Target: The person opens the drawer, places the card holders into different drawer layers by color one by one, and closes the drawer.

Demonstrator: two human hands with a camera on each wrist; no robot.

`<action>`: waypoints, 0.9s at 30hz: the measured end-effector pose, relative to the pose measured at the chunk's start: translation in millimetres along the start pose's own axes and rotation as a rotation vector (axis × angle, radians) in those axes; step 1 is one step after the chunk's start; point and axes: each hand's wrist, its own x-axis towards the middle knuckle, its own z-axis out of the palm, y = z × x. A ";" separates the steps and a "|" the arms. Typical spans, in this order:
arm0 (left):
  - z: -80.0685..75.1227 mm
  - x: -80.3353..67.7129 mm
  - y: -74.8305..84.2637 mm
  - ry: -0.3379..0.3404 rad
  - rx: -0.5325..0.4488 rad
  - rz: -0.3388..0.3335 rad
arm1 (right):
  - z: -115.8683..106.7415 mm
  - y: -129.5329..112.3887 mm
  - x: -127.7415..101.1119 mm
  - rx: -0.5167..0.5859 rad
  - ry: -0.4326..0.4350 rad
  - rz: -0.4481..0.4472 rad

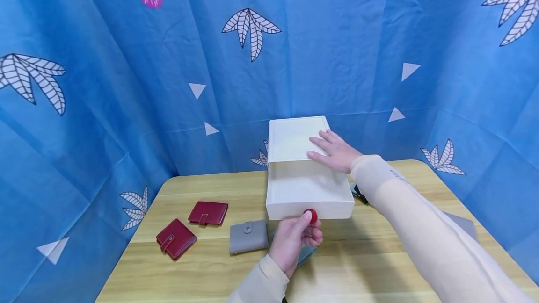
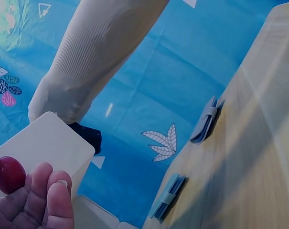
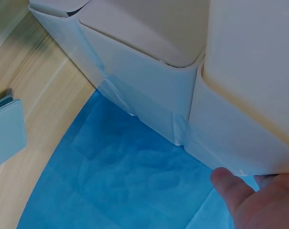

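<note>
A white box (image 1: 296, 137) stands at the back of the wooden table (image 1: 202, 270), its drawer (image 1: 307, 191) pulled out toward me. My left hand (image 1: 309, 221) pinches the drawer's red knob (image 1: 311, 215) between thumb and fingers; the left wrist view shows the knob (image 2: 9, 174) against my fingertips (image 2: 48, 191) and the drawer front (image 2: 48, 143). My right hand (image 1: 332, 152) lies flat, fingers straight, on the box's top. In the right wrist view its thumb (image 3: 230, 186) shows beside the box (image 3: 149, 71). The drawer's inside looks bare white.
Two red wallets (image 1: 208, 212) (image 1: 176, 238) and a grey wallet (image 1: 248, 236) lie left of the drawer. A blue-grey wallet (image 1: 305, 252) sits under my left hand, another grey one (image 1: 463, 223) behind my right forearm. A dark object (image 1: 358, 193) lies beside the box. Blue curtain (image 1: 126, 83) surrounds the table.
</note>
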 end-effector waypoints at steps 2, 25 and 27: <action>-0.6 -3.4 0.4 0.000 0.009 -0.010 | 0.0 -0.7 0.3 0.001 -0.003 0.009; -3.3 -23.1 -3.9 -0.078 -0.022 -0.014 | 0.8 -4.2 -2.3 0.004 -0.003 0.027; -3.7 -22.7 -4.3 -0.084 -0.025 -0.012 | -0.3 -4.9 -3.1 0.006 -0.002 0.024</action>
